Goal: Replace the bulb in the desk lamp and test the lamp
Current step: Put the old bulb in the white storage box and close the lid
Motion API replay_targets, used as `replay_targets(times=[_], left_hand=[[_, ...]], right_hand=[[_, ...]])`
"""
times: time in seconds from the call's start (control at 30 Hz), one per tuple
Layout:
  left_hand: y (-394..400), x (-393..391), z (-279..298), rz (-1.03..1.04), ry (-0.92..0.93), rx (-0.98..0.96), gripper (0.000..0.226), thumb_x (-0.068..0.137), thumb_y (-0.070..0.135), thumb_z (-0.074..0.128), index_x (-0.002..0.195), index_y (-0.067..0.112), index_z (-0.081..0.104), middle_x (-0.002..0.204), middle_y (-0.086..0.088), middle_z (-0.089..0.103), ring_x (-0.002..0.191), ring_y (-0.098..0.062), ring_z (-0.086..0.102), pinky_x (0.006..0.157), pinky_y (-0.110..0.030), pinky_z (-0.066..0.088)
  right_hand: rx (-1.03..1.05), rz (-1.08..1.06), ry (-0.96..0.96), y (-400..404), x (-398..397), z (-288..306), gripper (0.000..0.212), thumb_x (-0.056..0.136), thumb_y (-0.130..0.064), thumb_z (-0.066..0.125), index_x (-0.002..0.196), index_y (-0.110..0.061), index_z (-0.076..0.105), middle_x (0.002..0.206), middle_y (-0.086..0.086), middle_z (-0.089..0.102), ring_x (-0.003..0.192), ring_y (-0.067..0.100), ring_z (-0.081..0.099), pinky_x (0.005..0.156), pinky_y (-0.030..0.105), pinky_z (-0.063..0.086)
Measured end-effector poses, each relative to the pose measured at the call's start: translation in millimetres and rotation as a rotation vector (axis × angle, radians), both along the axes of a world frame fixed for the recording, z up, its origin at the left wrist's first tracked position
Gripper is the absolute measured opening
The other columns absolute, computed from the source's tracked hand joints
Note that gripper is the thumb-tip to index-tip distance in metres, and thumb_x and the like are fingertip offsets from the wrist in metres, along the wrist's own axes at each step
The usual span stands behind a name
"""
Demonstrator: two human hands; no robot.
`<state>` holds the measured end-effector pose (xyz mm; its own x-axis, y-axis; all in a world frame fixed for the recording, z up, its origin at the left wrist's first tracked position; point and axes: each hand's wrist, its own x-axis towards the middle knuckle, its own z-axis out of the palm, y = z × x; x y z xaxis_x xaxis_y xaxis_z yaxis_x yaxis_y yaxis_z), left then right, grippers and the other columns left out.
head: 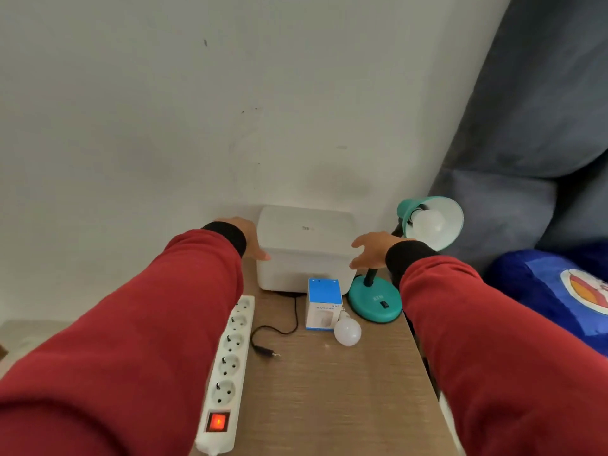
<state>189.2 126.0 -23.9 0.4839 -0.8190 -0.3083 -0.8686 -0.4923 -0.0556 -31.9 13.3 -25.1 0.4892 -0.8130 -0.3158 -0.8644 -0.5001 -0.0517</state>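
Observation:
A teal desk lamp (375, 302) stands at the table's right edge, its shade (449, 222) tilted toward me with a white bulb (429, 222) screwed in. A loose white bulb (347, 331) lies on the wood beside a blue-and-white bulb box (323, 304). My left hand (250, 239) rests against the left side of a white box-shaped device (306, 245). My right hand (371, 250) hovers open at the device's right side, in front of the lamp's black neck. Neither hand holds anything.
A white power strip (228, 363) with a glowing red switch (217, 421) runs along the wooden table's (345, 396) left edge. A black cable with a jack plug (268, 352) trails from under the device. Grey cushions and blue fabric (552, 291) lie to the right.

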Motion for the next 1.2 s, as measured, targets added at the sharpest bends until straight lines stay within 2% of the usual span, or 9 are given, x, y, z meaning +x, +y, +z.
replay_targets(times=[0.2, 0.37, 0.5, 0.6, 0.67, 0.73, 1.0, 1.1, 1.2], left_hand=[[-46, 15, -32, -0.007, 0.164, -0.111, 0.09, 0.089, 0.059, 0.046, 0.152, 0.013, 0.001, 0.152, -0.015, 0.029, 0.136, -0.03, 0.036, 0.11, -0.037, 0.032], [-77, 29, -61, 0.048, 0.274, -0.14, 0.1, 0.086, 0.062, 0.048, 0.151, 0.008, -0.005, 0.153, -0.016, 0.028, 0.135, -0.031, 0.037, 0.11, -0.038, 0.035], [-91, 40, -75, 0.096, 0.416, -0.23, 0.11, 0.081, 0.059, 0.059, 0.151, 0.011, -0.011, 0.151, -0.014, 0.031, 0.133, -0.031, 0.039, 0.106, -0.036, 0.036], [-97, 45, -78, 0.075, 0.405, -0.258, 0.105, 0.078, 0.06, 0.062, 0.151, 0.009, 0.007, 0.146, -0.013, 0.038, 0.13, -0.03, 0.043, 0.103, -0.034, 0.038], [-98, 48, -79, 0.037, 0.332, -0.248, 0.09, 0.076, 0.064, 0.06, 0.14, 0.007, 0.032, 0.135, -0.011, 0.05, 0.121, -0.028, 0.049, 0.095, -0.032, 0.042], [-98, 48, -77, 0.016, 0.274, -0.242, 0.081, 0.075, 0.067, 0.059, 0.128, 0.007, 0.044, 0.125, -0.01, 0.056, 0.115, -0.028, 0.052, 0.091, -0.032, 0.042], [-99, 45, -60, 0.074, 0.248, -0.255, 0.082, 0.07, 0.061, 0.07, 0.127, 0.007, 0.048, 0.121, -0.008, 0.055, 0.121, -0.027, 0.049, 0.093, -0.028, 0.038], [-102, 42, -52, 0.136, 0.347, -0.323, 0.095, 0.07, 0.053, 0.075, 0.142, 0.004, 0.036, 0.14, -0.011, 0.046, 0.134, -0.028, 0.038, 0.106, -0.031, 0.033], [-105, 36, -52, 0.119, 0.296, -0.265, 0.091, 0.074, 0.048, 0.074, 0.141, 0.0, 0.035, 0.141, -0.013, 0.044, 0.133, -0.029, 0.037, 0.107, -0.032, 0.033]], right_hand=[[0.01, -0.047, -0.093, -47, 23, -32, 0.068, 0.089, -0.042, 0.058, 0.148, -0.021, 0.029, 0.15, 0.01, 0.037, 0.136, 0.028, 0.039, 0.108, 0.034, 0.034], [0.027, -0.122, -0.156, -80, 36, -60, 0.073, 0.088, -0.052, 0.054, 0.145, -0.014, 0.03, 0.145, 0.016, 0.041, 0.13, 0.033, 0.045, 0.104, 0.038, 0.038], [0.038, -0.113, -0.185, -97, 44, -79, 0.067, 0.088, -0.059, 0.049, 0.129, -0.006, 0.045, 0.129, 0.017, 0.054, 0.116, 0.032, 0.053, 0.088, 0.034, 0.041], [0.032, -0.126, -0.191, -104, 48, -85, 0.074, 0.084, -0.065, 0.047, 0.128, -0.007, 0.044, 0.127, 0.02, 0.053, 0.113, 0.034, 0.053, 0.09, 0.037, 0.043], [0.011, -0.121, -0.178, -107, 49, -86, 0.074, 0.083, -0.067, 0.046, 0.127, -0.007, 0.045, 0.126, 0.021, 0.053, 0.114, 0.035, 0.051, 0.094, 0.04, 0.043], [-0.007, -0.111, -0.165, -107, 49, -86, 0.073, 0.084, -0.067, 0.045, 0.125, -0.006, 0.047, 0.124, 0.021, 0.054, 0.116, 0.035, 0.048, 0.094, 0.04, 0.041], [0.008, -0.129, -0.151, -104, 49, -85, 0.079, 0.08, -0.071, 0.046, 0.127, -0.007, 0.046, 0.126, 0.02, 0.053, 0.115, 0.034, 0.048, 0.093, 0.039, 0.041], [0.002, -0.14, -0.155, -102, 49, -85, 0.079, 0.081, -0.07, 0.047, 0.129, -0.007, 0.045, 0.127, 0.021, 0.052, 0.117, 0.034, 0.047, 0.094, 0.039, 0.04], [0.003, -0.152, -0.174, -101, 49, -86, 0.079, 0.081, -0.069, 0.048, 0.131, -0.007, 0.044, 0.129, 0.021, 0.049, 0.118, 0.035, 0.046, 0.096, 0.039, 0.04]])
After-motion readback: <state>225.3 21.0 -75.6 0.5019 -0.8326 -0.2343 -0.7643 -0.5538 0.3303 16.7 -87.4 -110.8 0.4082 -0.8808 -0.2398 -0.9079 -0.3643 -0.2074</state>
